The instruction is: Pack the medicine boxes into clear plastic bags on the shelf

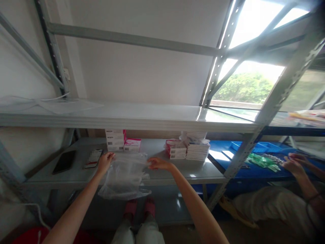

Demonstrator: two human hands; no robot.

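A clear plastic bag hangs between my two hands, over the front edge of the lower shelf. My left hand pinches its upper left corner. At the upper right corner, my right hand has its fingers closed on the bag's edge. Behind the bag stand white and pink boxes, a tall stack and a low box. To the right of my right hand are more pink and white boxes and a stack of white boxes, with clear plastic around part of them.
A dark phone and a printed card lie on the shelf at left. The upper shelf overhangs the boxes. Right of the metal upright, another person's hands work near green packets and blue trays.
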